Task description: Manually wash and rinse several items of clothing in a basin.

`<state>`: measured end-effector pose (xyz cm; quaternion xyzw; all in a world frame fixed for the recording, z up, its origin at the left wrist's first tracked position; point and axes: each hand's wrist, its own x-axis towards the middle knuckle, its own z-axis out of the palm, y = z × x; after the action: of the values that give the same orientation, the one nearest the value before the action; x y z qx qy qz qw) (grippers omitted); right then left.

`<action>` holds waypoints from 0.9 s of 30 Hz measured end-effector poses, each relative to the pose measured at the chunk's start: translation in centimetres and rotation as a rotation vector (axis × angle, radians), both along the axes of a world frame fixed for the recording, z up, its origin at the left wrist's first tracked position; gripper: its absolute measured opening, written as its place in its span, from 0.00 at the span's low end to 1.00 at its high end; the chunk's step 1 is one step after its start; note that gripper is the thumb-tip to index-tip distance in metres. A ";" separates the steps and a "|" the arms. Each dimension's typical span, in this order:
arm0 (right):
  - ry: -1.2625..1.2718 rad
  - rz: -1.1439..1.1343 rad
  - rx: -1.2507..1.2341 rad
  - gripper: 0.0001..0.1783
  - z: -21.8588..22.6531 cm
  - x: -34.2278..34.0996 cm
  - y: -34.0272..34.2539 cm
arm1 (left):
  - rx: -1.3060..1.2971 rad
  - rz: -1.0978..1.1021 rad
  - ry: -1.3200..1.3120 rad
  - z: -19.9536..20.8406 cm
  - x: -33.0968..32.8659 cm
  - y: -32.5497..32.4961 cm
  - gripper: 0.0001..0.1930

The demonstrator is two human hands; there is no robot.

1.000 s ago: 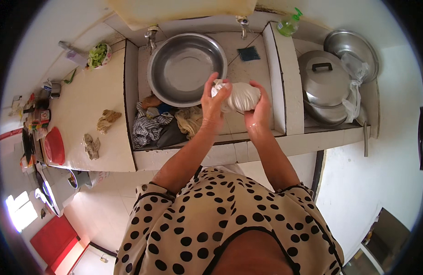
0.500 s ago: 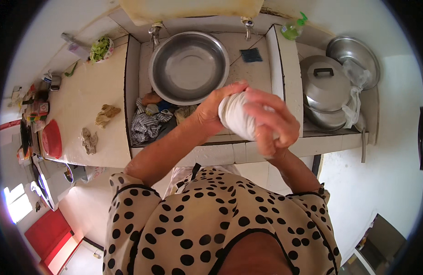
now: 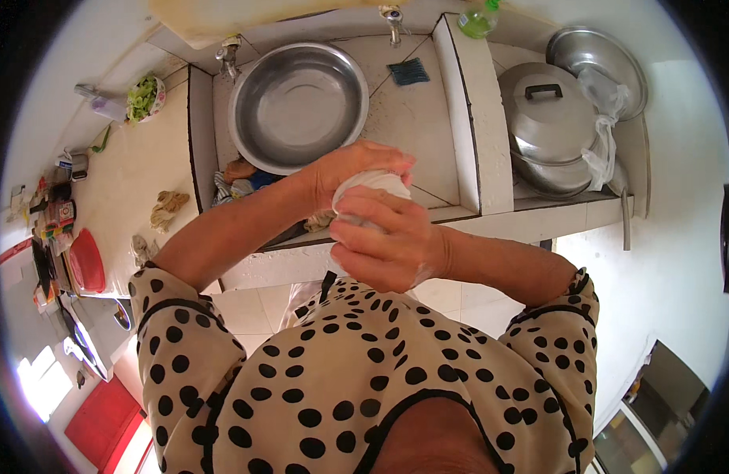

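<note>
Both my hands are wrapped round a bunched white cloth (image 3: 372, 183) above the front edge of the tiled sink. My left hand (image 3: 356, 164) covers its far side, with fingers pointing right. My right hand (image 3: 388, 241) grips it from the near side, fingers curled over it and pointing left. Much of the cloth is hidden by the fingers. A wide metal basin (image 3: 254, 118) sits in the sink just beyond my left forearm. Behind that forearm, partly covered, lies a heap of crumpled clothes (image 3: 242, 183).
A dark green scouring pad (image 3: 409, 72) lies on the sink floor. Two taps, one at left (image 3: 228, 54), project from the back wall. On the right stand a lidded metal pot (image 3: 546, 114) and a green soap bottle (image 3: 478, 22). The left counter holds rags (image 3: 168, 210), a bowl of greens (image 3: 145, 99) and a red basin (image 3: 88, 261).
The hands and cloth have shifted left and nearer my body. My right hand has turned, its forearm now coming in from the right. The view has moved slightly too.
</note>
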<state>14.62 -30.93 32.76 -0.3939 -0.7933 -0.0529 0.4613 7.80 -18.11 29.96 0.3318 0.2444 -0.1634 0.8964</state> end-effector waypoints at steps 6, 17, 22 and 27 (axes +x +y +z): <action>-0.159 0.055 -0.004 0.12 -2.3 -0.3 0.0 | 0.327 -0.161 -0.122 -2.5 1.1 0.5 0.15; -0.258 0.188 -0.001 0.11 -6.5 -2.1 1.0 | 0.556 -0.254 -0.052 -6.7 0.4 1.2 0.12; -0.449 0.138 -0.063 0.10 -8.3 -1.4 0.1 | 0.743 -0.312 0.046 -8.7 2.1 -0.2 0.09; -0.545 0.174 -0.088 0.09 -9.0 -2.2 0.3 | 0.891 -0.231 0.070 -9.6 0.4 -0.4 0.10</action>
<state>12.37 -30.60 23.73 -0.3154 -0.9203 -0.0824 0.2163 8.23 -18.53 20.38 0.7041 0.2824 -0.1523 0.6334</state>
